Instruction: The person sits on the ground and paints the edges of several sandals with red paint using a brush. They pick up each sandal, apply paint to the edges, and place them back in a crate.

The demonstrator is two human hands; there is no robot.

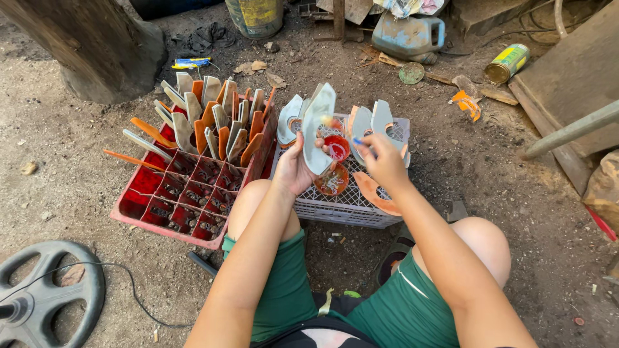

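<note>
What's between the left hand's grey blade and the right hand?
Head view: a small red paint cup sits between the grey blade in the left hand and the right hand.

Blade in left hand [293, 169]: curved metal blade [318, 129] — dull grey, matt, smooth.
Blades in red crate: metal blades [209, 119], some bare grey, some coated in flat orange paint.
Red crate [132, 209]: hard plastic, compartmented, dusty and scuffed.
White crate [348, 209]: plastic lattice, grimy.
Paint cup [336, 147]: small, holding glossy wet red paint.
Brush in right hand [383, 161]: thin brush [342, 132], material unclear.
Shorts [400, 309]: green cloth, soft, matt.
Ground [503, 174]: loose dirt — rough, gritty.
Wheel [48, 290]: dark, matt, looks like cast metal.
Can [508, 62]: shiny printed metal.
</note>
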